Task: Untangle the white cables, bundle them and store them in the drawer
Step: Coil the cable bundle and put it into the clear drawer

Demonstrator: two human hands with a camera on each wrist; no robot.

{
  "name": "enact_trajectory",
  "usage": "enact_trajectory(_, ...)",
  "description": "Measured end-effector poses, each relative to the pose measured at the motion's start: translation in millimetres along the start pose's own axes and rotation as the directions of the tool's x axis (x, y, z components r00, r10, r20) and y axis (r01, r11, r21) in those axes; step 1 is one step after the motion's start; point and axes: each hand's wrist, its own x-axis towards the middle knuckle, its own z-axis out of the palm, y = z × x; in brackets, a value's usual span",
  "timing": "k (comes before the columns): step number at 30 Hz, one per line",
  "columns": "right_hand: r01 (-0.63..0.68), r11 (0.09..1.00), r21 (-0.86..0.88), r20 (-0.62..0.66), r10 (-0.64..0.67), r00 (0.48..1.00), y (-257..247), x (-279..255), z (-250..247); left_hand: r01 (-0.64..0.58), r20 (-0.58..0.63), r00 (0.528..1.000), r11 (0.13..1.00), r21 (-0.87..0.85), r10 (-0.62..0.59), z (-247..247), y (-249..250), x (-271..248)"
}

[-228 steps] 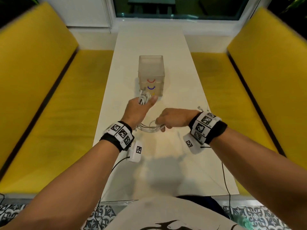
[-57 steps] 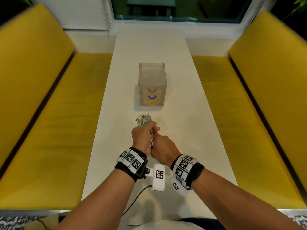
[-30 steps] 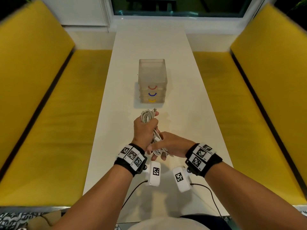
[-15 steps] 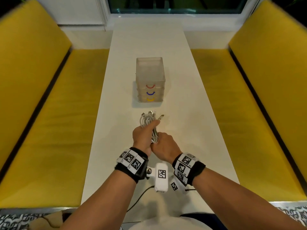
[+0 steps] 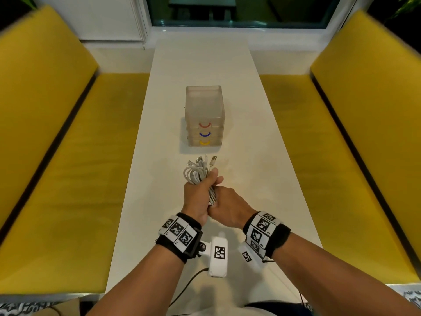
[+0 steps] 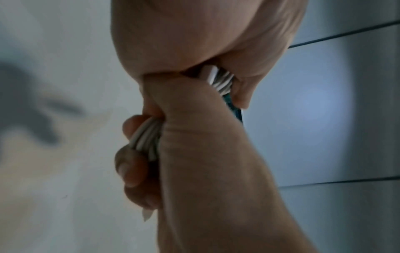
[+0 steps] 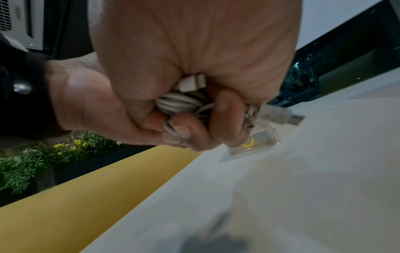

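Note:
The white cables (image 5: pixel 196 174) are gathered into a looped bundle with several plugs sticking up at its far end. My left hand (image 5: pixel 205 184) grips the bundle round its middle, above the table. My right hand (image 5: pixel 219 201) presses against the left one and grips the bundle's near end. In the right wrist view my fingers (image 7: pixel 225 106) curl round the cables (image 7: pixel 179 103), and a plug (image 7: pixel 281 114) pokes out. The left wrist view shows cable strands (image 6: pixel 146 137) squeezed between both hands. The translucent drawer unit (image 5: pixel 205 106) stands further along the table, all three drawers closed.
The drawers have red (image 5: pixel 204 125), blue (image 5: pixel 204 134) and yellow (image 5: pixel 204 143) handles facing me. The long white table (image 5: pixel 250 179) runs between two yellow benches (image 5: pixel 79 179) (image 5: pixel 341 167). A window sill lies at the table's far end.
Since a second ago my right hand has come up from under the bundle and closed against the left hand. Both hands and the bundle have stayed well back from the drawer unit.

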Motion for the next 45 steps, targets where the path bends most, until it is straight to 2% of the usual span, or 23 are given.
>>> enact_trajectory(4,0.015,1.000,0.014,0.060,-0.016,0.998,0,9,-3,-0.139,-0.093,0.985,0.990,0.039,0.142,3,0,8)
enact_trajectory(6,-0.004,0.997,0.075,0.161,-0.008,0.987,0,18,-8,-0.164,-0.128,0.977,0.984,0.067,0.171,4,5,13)
enact_trajectory(8,-0.072,0.970,0.231,0.294,0.001,0.956,0,26,-21,-0.196,-0.172,0.963,0.977,0.089,0.209,4,13,20)
enact_trajectory(10,-0.158,0.921,0.357,0.433,-0.013,0.901,1,35,-38,-0.237,-0.215,0.940,0.961,0.140,0.263,0,24,30)
enact_trajectory(11,-0.200,0.895,0.399,0.476,-0.016,0.879,3,40,-47,-0.255,-0.224,0.931,0.953,0.161,0.287,-3,29,34)
enact_trajectory(12,-0.244,0.862,0.444,0.477,0.003,0.879,6,46,-55,-0.269,-0.225,0.926,0.948,0.173,0.304,-5,35,38)
enact_trajectory(13,-0.284,0.813,0.509,0.429,0.047,0.902,7,53,-62,-0.280,-0.219,0.924,0.944,0.177,0.315,-6,41,41)
enact_trajectory(15,-0.299,0.707,0.641,0.225,0.200,0.954,12,74,-73,-0.295,-0.204,0.923,0.940,0.172,0.326,-5,53,46)
enact_trajectory(17,-0.256,0.670,0.697,0.025,0.334,0.942,15,96,-79,-0.319,-0.194,0.916,0.931,0.177,0.350,-2,66,50)
enact_trajectory(20,-0.191,0.624,0.758,-0.094,0.394,0.914,19,126,-75,-0.392,-0.178,0.888,0.900,0.191,0.425,1,84,54)
enact_trajectory(24,-0.131,0.550,0.825,-0.149,0.436,0.888,15,155,-67,-0.477,-0.162,0.848,0.860,0.182,0.504,2,99,58)
enact_trajectory(27,-0.068,0.494,0.867,-0.213,0.490,0.845,13,172,-58,-0.490,-0.181,0.835,0.852,0.184,0.520,2,106,65)
enact_trajectory(31,0.007,0.371,0.929,-0.229,0.558,0.798,13,184,-44,-0.471,-0.205,0.851,0.875,0.112,0.484,1,108,72)
enact_trajectory(34,0.022,0.339,0.941,-0.232,0.594,0.770,12,190,-39,-0.449,-0.226,0.858,0.887,0.104,0.461,1,106,78)
enact_trajectory(37,0.006,0.302,0.953,-0.218,0.673,0.706,6,196,-42,-0.416,-0.278,0.853,0.897,0.150,0.442,2,106,84)
enact_trajectory(41,0.065,0.285,0.956,-0.257,0.716,0.649,1,201,-40,-0.412,-0.276,0.850,0.893,0.181,0.449,-1,107,87)
enact_trajectory(43,0.077,0.253,0.964,-0.241,0.719,0.652,2,201,-38,-0.418,-0.270,0.849,0.890,0.184,0.454,-3,108,87)
enact_trajectory(45,0.083,0.222,0.971,-0.218,0.702,0.678,5,201,-35,-0.426,-0.254,0.849,0.885,0.187,0.463,-4,110,88)
